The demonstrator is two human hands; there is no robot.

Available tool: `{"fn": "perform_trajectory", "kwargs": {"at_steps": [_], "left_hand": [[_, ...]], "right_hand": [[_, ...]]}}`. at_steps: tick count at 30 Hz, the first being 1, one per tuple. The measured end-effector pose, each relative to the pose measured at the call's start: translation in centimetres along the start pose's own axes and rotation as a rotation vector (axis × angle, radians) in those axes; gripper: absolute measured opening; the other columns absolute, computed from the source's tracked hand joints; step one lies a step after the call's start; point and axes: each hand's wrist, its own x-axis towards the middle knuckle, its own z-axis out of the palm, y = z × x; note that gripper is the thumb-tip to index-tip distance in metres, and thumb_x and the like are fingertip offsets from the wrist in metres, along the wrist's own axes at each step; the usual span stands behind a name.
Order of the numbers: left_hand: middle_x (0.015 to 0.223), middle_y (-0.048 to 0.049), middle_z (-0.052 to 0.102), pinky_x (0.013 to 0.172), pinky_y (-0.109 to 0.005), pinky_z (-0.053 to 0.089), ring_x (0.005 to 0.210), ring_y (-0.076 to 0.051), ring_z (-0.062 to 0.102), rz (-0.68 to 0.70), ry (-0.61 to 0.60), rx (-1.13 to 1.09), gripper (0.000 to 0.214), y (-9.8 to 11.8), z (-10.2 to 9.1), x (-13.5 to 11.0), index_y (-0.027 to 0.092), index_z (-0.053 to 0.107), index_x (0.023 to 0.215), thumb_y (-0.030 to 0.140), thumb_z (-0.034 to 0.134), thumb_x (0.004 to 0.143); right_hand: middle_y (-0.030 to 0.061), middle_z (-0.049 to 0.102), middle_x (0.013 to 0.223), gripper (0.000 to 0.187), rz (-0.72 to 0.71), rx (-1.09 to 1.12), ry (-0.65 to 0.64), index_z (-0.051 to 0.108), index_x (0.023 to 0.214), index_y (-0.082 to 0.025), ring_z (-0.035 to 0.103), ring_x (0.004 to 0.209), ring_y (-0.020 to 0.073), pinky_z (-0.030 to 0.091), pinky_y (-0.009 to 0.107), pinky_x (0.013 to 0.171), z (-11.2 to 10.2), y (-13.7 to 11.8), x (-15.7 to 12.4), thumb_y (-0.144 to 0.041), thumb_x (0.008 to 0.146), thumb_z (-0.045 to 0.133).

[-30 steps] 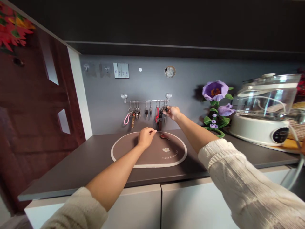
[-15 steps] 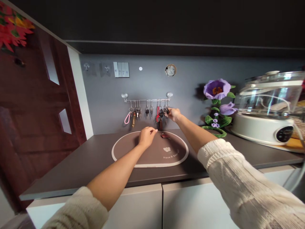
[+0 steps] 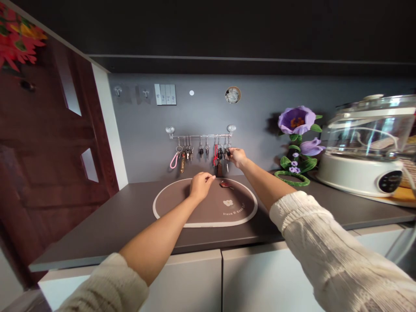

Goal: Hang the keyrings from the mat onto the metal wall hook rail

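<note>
My right hand (image 3: pixel 238 157) is closed at the right end of the wall rack (image 3: pixel 201 137), its fingertips pinching a bunch of keys (image 3: pixel 227 152) that hangs from the last hook. Over the brown oval mat (image 3: pixel 172 203) is my left hand (image 3: pixel 201 185), thumb and fingers pressed together; whatever they may hold is too small to make out. A dark red key fob (image 3: pixel 224 184) lies on the mat just right of it. Along the rack hang several other key sets, among them a pink loop (image 3: pixel 174 160), a brown tag (image 3: pixel 183 164) and a red strap (image 3: pixel 215 156).
Purple artificial flowers (image 3: pixel 296 121) stand on the counter (image 3: pixel 107 216) to the right. Beyond them is a white appliance with a clear top (image 3: pixel 357 173). A dark cabinet (image 3: pixel 208 30) overhangs the counter, and a reddish-brown door (image 3: pixel 48 151) is at the left.
Both hands stay almost where they were. The right fingers remain at the rightmost keys, which have shifted very slightly. The view has moved a tiny bit.
</note>
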Motion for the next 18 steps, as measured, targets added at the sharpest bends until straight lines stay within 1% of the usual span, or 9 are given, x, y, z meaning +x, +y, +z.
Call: {"fn": "perform_trajectory", "kwargs": {"at_steps": [4,8,14,16,18], "left_hand": [[0.064,-0.0019,0.058,0.060,-0.023,0.033,0.061,-0.011,0.047,0.006,0.000,0.001,0.023,0.0,0.0,0.0,0.016,0.065,0.068,0.031,0.050,0.078],[0.065,-0.0017,0.059,0.060,-0.022,0.033,0.062,-0.011,0.048,0.006,0.003,0.004,0.023,0.0,0.0,0.0,0.016,0.065,0.068,0.031,0.050,0.078],[0.065,-0.0014,0.058,0.060,-0.023,0.033,0.061,-0.011,0.047,0.001,-0.001,0.016,0.024,0.0,0.0,0.0,0.016,0.064,0.068,0.032,0.050,0.078],[0.065,-0.0017,0.058,0.060,-0.023,0.034,0.061,-0.011,0.048,0.006,-0.004,0.012,0.024,0.1,-0.1,0.0,0.016,0.064,0.069,0.032,0.050,0.078],[0.066,-0.0020,0.059,0.061,-0.023,0.034,0.062,-0.011,0.048,0.015,-0.013,0.006,0.023,0.1,-0.1,0.0,0.016,0.064,0.069,0.032,0.050,0.078]], "right_hand": [[-0.0048,0.042,0.046,0.014,-0.017,-0.031,0.021,0.045,0.059,-0.017,0.035,0.041,0.0043,0.038,0.018,0.046,-0.4,0.0,-0.1,-0.006,0.067,0.051],[-0.0036,0.047,0.052,0.012,-0.027,-0.067,0.032,0.046,0.059,-0.016,0.040,0.046,0.0046,0.037,0.017,0.048,-0.6,-0.1,-0.6,-0.007,0.065,0.052],[-0.0014,0.055,0.065,0.006,-0.040,-0.127,0.085,0.054,0.068,-0.016,0.047,0.058,0.0059,0.041,0.020,0.063,-0.9,-0.7,-1.4,-0.010,0.066,0.053],[-0.0004,0.057,0.072,0.009,-0.043,-0.151,0.120,0.056,0.074,-0.016,0.049,0.063,0.0067,0.041,0.021,0.068,-1.0,-0.8,-1.7,-0.012,0.066,0.054],[0.0009,0.059,0.079,0.017,-0.053,-0.185,0.152,0.056,0.083,-0.017,0.051,0.067,0.0083,0.041,0.023,0.070,-1.1,-0.9,-2.3,-0.016,0.066,0.055]]}}
